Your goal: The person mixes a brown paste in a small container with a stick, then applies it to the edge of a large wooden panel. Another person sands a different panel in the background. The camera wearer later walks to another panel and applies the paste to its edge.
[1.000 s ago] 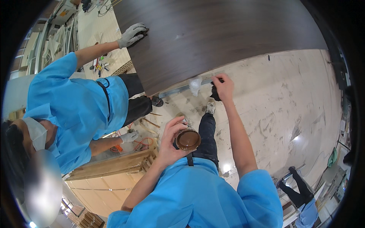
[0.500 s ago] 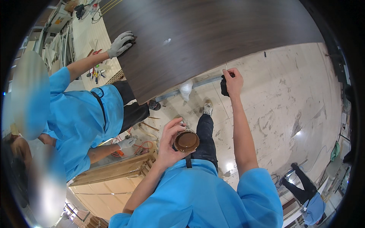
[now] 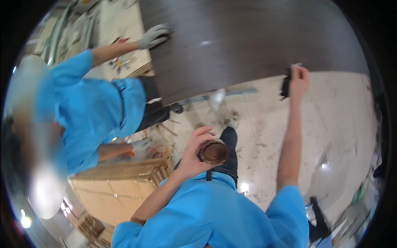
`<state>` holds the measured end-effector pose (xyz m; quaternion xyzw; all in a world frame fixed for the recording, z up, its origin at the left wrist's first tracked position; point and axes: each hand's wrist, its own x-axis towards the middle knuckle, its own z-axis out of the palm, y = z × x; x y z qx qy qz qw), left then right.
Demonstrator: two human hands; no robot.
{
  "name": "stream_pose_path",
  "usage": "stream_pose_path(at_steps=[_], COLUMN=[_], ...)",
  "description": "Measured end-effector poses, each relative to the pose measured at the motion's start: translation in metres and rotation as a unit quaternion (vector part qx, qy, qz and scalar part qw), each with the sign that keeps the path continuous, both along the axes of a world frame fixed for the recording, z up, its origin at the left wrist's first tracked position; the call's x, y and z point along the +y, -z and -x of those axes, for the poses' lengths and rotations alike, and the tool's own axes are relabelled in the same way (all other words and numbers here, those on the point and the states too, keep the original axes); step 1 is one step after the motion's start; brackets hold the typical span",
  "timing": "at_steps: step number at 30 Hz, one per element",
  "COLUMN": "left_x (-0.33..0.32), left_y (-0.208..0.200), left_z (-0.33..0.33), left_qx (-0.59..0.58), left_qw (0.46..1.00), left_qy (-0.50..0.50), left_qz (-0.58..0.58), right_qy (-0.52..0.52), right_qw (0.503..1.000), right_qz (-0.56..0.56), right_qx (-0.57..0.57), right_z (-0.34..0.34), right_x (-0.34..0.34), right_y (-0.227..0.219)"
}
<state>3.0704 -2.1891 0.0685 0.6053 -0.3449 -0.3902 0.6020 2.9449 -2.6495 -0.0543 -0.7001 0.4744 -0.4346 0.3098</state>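
Observation:
My left hand (image 3: pixel 193 153) is wrapped round a small open tub (image 3: pixel 214 152) with brown contents, in front of my waist. Out to the right, my right hand (image 3: pixel 299 84) is closed at the near edge of a large dark brown wood-grain panel (image 3: pixel 248 41). A black cloth (image 3: pixel 285 86) hangs from this hand. Something small and pale shows at its fingertips, too blurred to name. At the left, a co-worker's gloved hand (image 3: pixel 155 36) rests on the panel, over something dark that I cannot make out.
The co-worker in a blue shirt (image 3: pixel 91 107) stands close on my left. Stacked cardboard boxes (image 3: pixel 111 192) are at the lower left. A white plastic bag (image 3: pixel 217 99) hangs below the panel's edge. Hand tools (image 3: pixel 119 63) lie on a pale board. Another person (image 3: pixel 318 223) is at the lower right.
My right hand has moved to the right along the panel's edge with the black cloth. The whole view has shifted and blurred. The tub stays in my left hand.

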Motion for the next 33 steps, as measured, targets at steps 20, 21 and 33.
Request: stream_pose_path(at_steps=[20, 21, 33], left_x=[0.117, 0.121, 0.135], left_y=[-0.014, -0.015, -0.014], left_z=[-0.023, -0.023, -0.025], left_qx=[-0.068, -0.057, -0.066], left_qw=[0.984, 0.983, 0.985], left_qy=[-0.165, -0.171, -0.16], left_qz=[-0.005, -0.012, -0.006], right_qy=[-0.355, -0.374, -0.404], right_qw=[0.898, 0.893, 0.796], right_qz=[0.259, 0.252, -0.435], right_qx=[0.008, -0.016, -0.118], right_z=[-0.269, -0.279, -0.173], right_x=[0.39, 0.404, 0.482], right_y=[0.013, 0.013, 0.02])
